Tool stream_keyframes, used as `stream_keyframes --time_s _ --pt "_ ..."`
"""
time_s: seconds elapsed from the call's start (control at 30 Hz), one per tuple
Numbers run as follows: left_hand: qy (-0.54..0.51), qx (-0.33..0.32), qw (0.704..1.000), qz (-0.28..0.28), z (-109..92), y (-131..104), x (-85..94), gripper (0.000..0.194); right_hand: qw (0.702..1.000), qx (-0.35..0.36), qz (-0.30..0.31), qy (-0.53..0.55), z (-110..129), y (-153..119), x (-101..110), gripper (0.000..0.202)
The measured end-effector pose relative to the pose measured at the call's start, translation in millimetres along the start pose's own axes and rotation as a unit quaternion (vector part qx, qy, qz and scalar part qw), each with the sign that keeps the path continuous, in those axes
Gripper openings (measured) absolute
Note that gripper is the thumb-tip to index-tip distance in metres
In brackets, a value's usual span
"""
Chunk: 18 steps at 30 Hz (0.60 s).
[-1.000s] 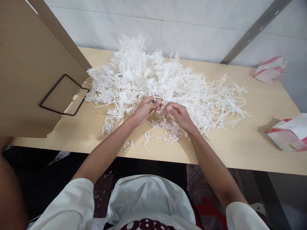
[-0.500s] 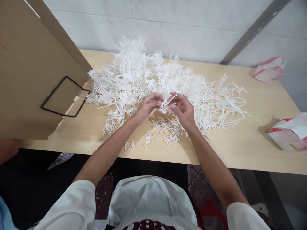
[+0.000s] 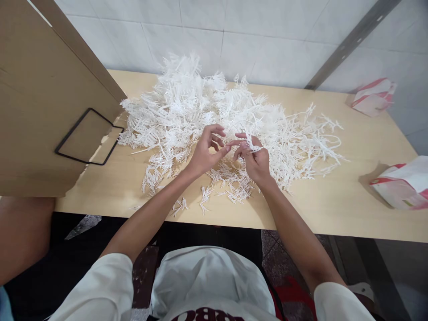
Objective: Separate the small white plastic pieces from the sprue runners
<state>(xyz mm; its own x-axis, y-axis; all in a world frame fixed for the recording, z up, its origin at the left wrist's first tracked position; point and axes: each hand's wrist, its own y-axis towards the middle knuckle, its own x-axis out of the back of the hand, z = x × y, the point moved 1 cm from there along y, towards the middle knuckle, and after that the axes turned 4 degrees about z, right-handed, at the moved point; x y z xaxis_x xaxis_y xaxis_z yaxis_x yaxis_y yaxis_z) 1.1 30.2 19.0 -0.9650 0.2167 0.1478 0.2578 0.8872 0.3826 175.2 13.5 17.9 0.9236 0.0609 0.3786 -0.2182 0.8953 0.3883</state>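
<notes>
A big heap of white branched plastic strands (image 3: pixel 187 102) covers the middle of the wooden table (image 3: pixel 321 205). In front of it, my right hand (image 3: pixel 256 158) is closed around a small white branched piece (image 3: pixel 252 145), which pokes out between thumb and fingers. Its forefinger reaches left, close to the thumb of my left hand (image 3: pixel 209 147). That left hand has its fingers curved and apart, with nothing visible in it. Small loose white sprigs (image 3: pixel 236 187) lie on the table below both hands.
At the left stands a cardboard panel (image 3: pixel 50 102) with a black wire frame (image 3: pixel 90 136) against it. Two red-and-white paper bags are on the right, one near (image 3: pixel 403 185) and one far (image 3: pixel 374 97). A tiled wall (image 3: pixel 267 40) closes the back. Another person's arm (image 3: pixel 25 232) shows at lower left.
My left hand has come off the white strand that both hands held and spread its fingers. My right hand now grips a bunched white piece. The other person's arm has come further into view.
</notes>
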Motion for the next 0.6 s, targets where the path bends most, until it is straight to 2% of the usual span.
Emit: stream_keyframes --time_s 0.1,0.2,0.33,0.43,0.5,0.6 --pt "0.017 -0.04 0.998 0.054 -4 -2 2.2 0.05 0.993 -0.048 0.084 0.06 2 1 -1 0.037" --pt "0.016 -0.029 0.993 0.115 -8 -2 4.5 0.04 0.984 -0.063 0.162 0.033 3 3 -1 0.055" --pt "0.031 -0.02 0.992 0.121 -12 -1 4.8 0.033 0.979 -0.079 0.186 -0.006 5 3 0 0.063" --pt "-0.005 0.003 0.993 0.115 -11 -3 0.5 0.032 0.975 -0.055 0.207 -0.063 5 3 0 0.063" --pt "-0.058 0.042 0.992 0.107 -8 -4 -3.8 0.033 0.975 -0.017 0.187 -0.122 2 2 -2 0.061" --pt "-0.135 0.085 0.985 0.069 -1 -5 -7.8 0.034 0.973 0.041 0.071 -0.216 0 0 -8 0.055"
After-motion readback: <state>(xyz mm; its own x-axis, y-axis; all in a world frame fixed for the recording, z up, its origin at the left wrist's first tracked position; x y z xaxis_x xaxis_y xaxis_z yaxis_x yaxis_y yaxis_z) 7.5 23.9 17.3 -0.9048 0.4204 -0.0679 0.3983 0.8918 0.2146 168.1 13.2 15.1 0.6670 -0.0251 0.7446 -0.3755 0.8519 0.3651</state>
